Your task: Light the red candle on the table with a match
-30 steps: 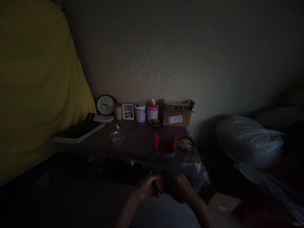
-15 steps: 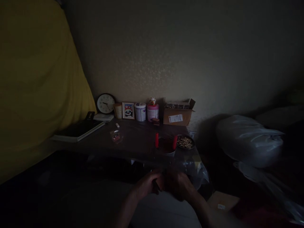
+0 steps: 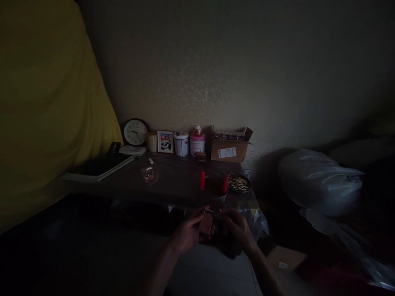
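My left hand point(image 3: 189, 232) is closed around a small reddish-brown matchbox point(image 3: 205, 224), tilted in front of the table's near edge. The box's upper end looks open, with pale tips showing inside. Just right of it, my right hand point(image 3: 237, 226) pinches a thin pale stick that looks like a match, its tip point(image 3: 220, 211) poking out by the fingertips. Beyond the hands, two red candles point(image 3: 202, 181) stand upright at either side of a round dark container point(image 3: 219, 199). A round dish point(image 3: 248, 188) beside it holds many matchsticks point(image 3: 238, 183).
Along the wall stand a clock point(image 3: 135, 132), a framed panda picture point(image 3: 165, 142), a white tin point(image 3: 181, 144), a pink tin point(image 3: 197, 144) and a cardboard box point(image 3: 230, 150). A small packet point(image 3: 149, 176) lies on the table. Plastic bags point(image 3: 319, 181) are at right. The room is dim.
My hands were close together at the matchbox. Now my right hand has drawn apart to the right with the match, and the box has turned more upright into view.
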`<state>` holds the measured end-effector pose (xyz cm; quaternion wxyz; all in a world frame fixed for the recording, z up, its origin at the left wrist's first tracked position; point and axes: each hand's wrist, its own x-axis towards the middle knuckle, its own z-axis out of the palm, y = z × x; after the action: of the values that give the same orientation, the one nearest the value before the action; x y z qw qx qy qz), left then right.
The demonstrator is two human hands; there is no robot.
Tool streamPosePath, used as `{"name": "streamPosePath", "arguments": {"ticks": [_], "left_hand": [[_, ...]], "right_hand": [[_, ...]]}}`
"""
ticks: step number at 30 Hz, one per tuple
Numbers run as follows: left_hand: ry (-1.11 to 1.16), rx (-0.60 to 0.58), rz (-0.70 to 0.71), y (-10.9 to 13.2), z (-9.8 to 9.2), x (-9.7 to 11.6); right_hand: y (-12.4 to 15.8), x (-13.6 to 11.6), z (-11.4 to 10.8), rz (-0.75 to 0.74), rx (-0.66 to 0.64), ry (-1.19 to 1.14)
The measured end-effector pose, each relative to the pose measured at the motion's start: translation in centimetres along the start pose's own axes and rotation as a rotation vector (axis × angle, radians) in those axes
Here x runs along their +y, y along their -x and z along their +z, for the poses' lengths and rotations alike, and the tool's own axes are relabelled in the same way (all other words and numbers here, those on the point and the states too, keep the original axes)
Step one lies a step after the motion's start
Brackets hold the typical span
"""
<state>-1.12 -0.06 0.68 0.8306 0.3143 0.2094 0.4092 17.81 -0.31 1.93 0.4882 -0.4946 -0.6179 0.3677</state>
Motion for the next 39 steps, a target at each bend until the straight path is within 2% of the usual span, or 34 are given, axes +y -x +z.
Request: {"name": "streamPosePath", "arguments": {"ticks": [6,11,17,22,28,35,39], "left_hand": [[0.046,0.01,0.021,-0.1,0.1,0.0],[0.102,0.022,0.024,-0.2,0.2,0.2],[0.138,0.001,0.06,-0.5,-0.3,0.0],[0.142,0.013,0.079,-0.6,-0.4,-0.3],[0.211,0.037,0.108,-0.6,0.1,0.0],[0.343,-0.043,0.156,-0.5,0.8,0.5],[0.345,-0.05,0.145,-0.3,1.2,0.4]], "right_hand": [[0.3,-0.4,0.4,0.059,0.012,-0.081],[0.3,0.1,0.7,0.019,0.015,-0.115],[0.5,-0.1,1.0,0.009,0.011,-0.031],[0.9,-0.8,1.3,-0.062,-0.021,0.08],[1.2,-0.7,1.7,-0.146,0.021,0.182],[1.5,-0.9,2.5,-0.326,-0.103,0.299],[1.5,-0.7,2.7,-0.339,-0.117,0.379]]}}
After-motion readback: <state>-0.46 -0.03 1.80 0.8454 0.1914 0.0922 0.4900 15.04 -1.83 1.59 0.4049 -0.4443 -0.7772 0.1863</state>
